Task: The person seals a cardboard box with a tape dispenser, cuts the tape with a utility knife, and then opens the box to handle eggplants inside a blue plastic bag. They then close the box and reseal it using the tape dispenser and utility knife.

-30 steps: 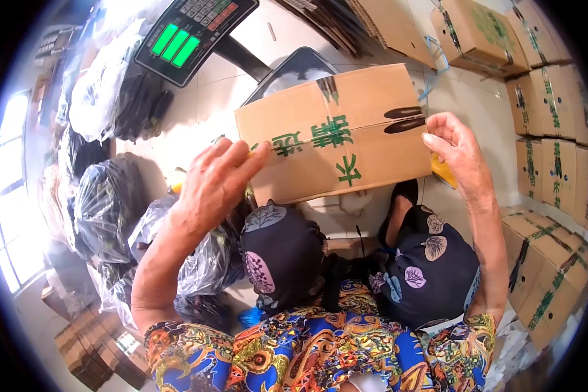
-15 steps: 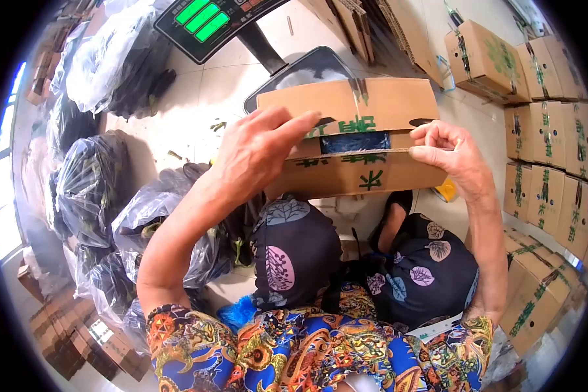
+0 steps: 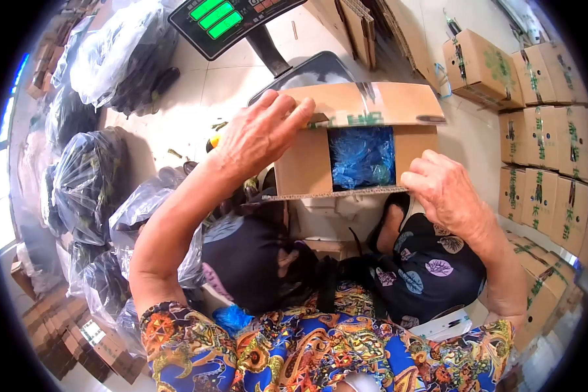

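A cardboard box (image 3: 302, 166) with green printing stands in front of me, its long flaps lifted apart. Blue plastic wrapping (image 3: 362, 157) shows in the gap between the short inner flaps; what it covers is hidden. My left hand (image 3: 261, 134) has its fingers curled on the left end of the far flap (image 3: 392, 101). At the box's right near corner, my right hand (image 3: 447, 196) pinches the edge of the near flap, which I see almost edge-on.
Behind the box is a scale with a lit green display (image 3: 215, 19) and a black platform (image 3: 326, 65). Bags of dark eggplants (image 3: 88, 183) lie on the left. Taped cartons (image 3: 542, 137) are stacked on the right. Flattened cardboard (image 3: 398, 39) leans at the back.
The long flaps have parted, the near one swinging down toward me, so much more blue plastic shows. My right hand has moved down with the near flap; my left hand has risen slightly.
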A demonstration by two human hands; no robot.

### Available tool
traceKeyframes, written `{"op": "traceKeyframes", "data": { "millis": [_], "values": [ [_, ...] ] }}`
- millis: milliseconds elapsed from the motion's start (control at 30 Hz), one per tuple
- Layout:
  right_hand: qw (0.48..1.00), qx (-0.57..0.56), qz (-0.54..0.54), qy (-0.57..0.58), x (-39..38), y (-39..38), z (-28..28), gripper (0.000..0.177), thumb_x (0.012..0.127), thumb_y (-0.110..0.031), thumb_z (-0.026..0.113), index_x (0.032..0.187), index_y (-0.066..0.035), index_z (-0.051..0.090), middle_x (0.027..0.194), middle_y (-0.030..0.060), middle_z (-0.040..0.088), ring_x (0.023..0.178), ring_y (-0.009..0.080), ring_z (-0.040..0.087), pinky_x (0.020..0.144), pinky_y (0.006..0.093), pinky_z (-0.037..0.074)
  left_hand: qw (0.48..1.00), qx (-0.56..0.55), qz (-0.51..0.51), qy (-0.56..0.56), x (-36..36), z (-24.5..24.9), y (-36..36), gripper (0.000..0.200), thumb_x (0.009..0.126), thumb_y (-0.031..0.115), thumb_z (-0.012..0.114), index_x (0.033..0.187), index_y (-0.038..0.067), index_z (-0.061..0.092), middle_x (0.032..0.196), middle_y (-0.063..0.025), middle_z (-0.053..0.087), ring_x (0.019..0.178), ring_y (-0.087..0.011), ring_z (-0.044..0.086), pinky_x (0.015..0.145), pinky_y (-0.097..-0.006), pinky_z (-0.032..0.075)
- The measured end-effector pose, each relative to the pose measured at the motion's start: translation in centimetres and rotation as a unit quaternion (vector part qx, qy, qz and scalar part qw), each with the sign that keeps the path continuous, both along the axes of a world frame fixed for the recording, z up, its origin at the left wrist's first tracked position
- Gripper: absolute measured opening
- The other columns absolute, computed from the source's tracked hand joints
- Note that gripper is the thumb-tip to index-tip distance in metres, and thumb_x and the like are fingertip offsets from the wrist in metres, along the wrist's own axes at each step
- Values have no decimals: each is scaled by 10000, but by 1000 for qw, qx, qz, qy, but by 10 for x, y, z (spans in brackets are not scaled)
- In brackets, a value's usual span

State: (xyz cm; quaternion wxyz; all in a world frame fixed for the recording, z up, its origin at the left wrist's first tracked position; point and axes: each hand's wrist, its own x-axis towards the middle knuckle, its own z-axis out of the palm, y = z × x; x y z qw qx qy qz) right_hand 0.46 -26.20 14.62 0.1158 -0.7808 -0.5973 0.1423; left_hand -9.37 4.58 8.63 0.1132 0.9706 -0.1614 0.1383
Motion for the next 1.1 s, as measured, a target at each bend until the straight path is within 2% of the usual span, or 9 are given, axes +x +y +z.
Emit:
{"op": "traceKeyframes", "data": {
  "millis": [133, 267, 367, 467, 567, 700, 833, 1000, 1100],
  "values": [
    [995, -44, 60, -73, -23, -13, 11, 114, 729, -148, 633, 796, -106, 552, 786, 47, 537, 791, 226, 541, 674, 350, 461, 974, -189, 98, 79, 44, 19, 39, 300, 808, 209, 703, 1037, 78, 560, 739, -103, 582, 701, -275, 588, 641, -378, 505],
    [984, -105, 83, -116, -53, -30, 3, 109, 755, -156, 617, 838, -129, 552, 826, 49, 523, 844, 211, 531, 701, 329, 463, 916, -347, 63, 190, 89, -10, 74, 361, 815, 310, 737, 1011, 42, 596, 768, -59, 553, 729, -157, 531, 672, -301, 438],
    [960, -171, 65, -211, -70, -24, -6, 301, 818, -167, 582, 1108, -84, 576, 991, 113, 545, 925, 221, 518, 724, 320, 456, 880, -376, 165, 240, 92, -68, 80, 416, 861, 427, 702, 1036, 60, 619, 866, -39, 598, 808, -118, 545, 741, -292, 447],
    [917, -216, 65, -330, -90, -23, -34, 521, 858, -184, 555, 1354, -48, 468, 1151, 172, 520, 981, 232, 501, 727, 313, 448, 767, -548, 176, 284, 79, -89, 73, 436, 907, 441, 651, 1079, 41, 628, 905, -67, 627, 882, -128, 598, 808, -274, 480],
    [912, -224, 56, -339, -93, -33, -53, 645, 870, -170, 549, 1468, -31, 350, 1279, 210, 465, 993, 258, 507, 727, 320, 457, 713, -647, 189, 194, 73, -95, 59, 411, 903, 442, 657, 1001, 44, 620, 812, -45, 618, 730, -114, 567, 681, -277, 479],
    [955, -262, -50, -128, -91, -12, -27, 693, 835, -143, 640, 1460, -31, 364, 1297, 245, 460, 1005, 339, 555, 814, 424, 523, 673, -673, 281, 121, 33, -81, 59, 415, 953, 451, 575, 956, 35, 563, 741, -47, 600, 627, -114, 543, 577, -277, 453],
    [964, -178, -156, 124, -74, 5, 14, 542, 848, -164, 707, 1320, 18, 511, 1272, 278, 475, 1078, 436, 568, 872, 460, 516, 645, -624, 425, 117, -56, -174, 63, 328, 948, 354, 606, 949, 31, 553, 741, -66, 622, 612, -136, 570, 553, -276, 465],
    [955, -99, -222, 168, -39, 34, -12, 581, 788, -49, 730, 1318, 14, 503, 1326, 231, 481, 1101, 419, 578, 924, 446, 499, 658, -565, 493, 65, -117, -260, 31, 250, 949, 229, 600, 956, -18, 566, 694, -91, 628, 622, -194, 626, 607, -337, 509],
    [985, -60, -156, 52, -30, 54, -39, 726, 736, -40, 763, 1380, -1, 431, 1353, 215, 479, 1096, 409, 590, 897, 429, 515, 790, -375, 482, 43, -113, -263, 29, 338, 903, 209, 654, 1164, 12, 564, 895, -152, 617, 835, -286, 611, 775, -390, 497]
  ]
}}
